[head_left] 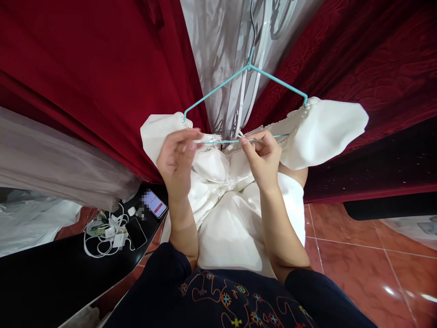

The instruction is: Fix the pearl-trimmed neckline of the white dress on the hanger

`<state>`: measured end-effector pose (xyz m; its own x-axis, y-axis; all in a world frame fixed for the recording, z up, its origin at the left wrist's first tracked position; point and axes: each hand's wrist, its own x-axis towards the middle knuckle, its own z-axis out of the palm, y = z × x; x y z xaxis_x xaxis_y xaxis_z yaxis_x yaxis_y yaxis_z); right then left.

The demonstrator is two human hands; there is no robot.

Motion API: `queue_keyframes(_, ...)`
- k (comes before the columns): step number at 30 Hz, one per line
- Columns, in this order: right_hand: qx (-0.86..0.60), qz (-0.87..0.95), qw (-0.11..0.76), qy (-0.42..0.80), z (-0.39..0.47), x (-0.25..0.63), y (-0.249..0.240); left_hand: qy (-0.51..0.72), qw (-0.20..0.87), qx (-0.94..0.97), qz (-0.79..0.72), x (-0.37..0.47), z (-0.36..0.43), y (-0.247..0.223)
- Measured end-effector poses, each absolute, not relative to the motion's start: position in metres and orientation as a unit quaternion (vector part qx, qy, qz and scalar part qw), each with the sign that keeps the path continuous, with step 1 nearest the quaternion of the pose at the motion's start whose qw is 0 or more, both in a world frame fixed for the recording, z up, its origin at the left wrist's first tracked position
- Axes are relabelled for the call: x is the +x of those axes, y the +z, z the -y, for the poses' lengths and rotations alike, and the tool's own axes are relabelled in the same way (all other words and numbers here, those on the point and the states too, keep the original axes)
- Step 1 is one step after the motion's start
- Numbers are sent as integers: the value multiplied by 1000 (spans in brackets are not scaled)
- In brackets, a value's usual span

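Observation:
A white satin dress point(235, 223) with puffed sleeves and a pearl-trimmed neckline hangs in front of me on a light-blue hanger point(218, 91). My right hand point(262, 155) pinches a thin white loop point(241, 134) at the hanger's lower bar, near the middle of the neckline. My left hand point(177, 161) is raised beside the left puffed sleeve point(153, 134), its fingers bent and slightly blurred. Whether anything thin lies between its thumb and forefinger cannot be made out. Part of the bodice is hidden behind both hands.
Dark red curtains point(112, 68) flank white fabric behind the hanger. At left, a black table point(44, 273) bears a lit phone point(155, 203), a dark phone point(136, 233) and tangled white cables point(102, 243). Reddish floor tiles point(355, 259) show at right.

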<state>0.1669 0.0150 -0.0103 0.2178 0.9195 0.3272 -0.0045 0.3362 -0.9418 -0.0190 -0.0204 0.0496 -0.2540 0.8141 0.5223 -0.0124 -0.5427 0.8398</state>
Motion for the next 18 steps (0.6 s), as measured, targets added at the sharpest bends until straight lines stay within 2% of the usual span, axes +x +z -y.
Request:
queue_keyframes(3, -452, 514, 637, 355, -13, 167, -7, 727, 147, 548, -387, -27, 6, 54)
queue_keyframes(6, -451, 518, 637, 350, -10, 169, -4, 672, 83, 596, -431, -34, -14, 49)
queue_keyframes(12, -454, 519, 642, 335, -10, 174, -6, 635, 94, 599, -479, -35, -40, 32)
queue_keyframes(18, -458, 521, 653, 304, -14, 185, -8, 635, 141, 559, -513, -56, -53, 39)
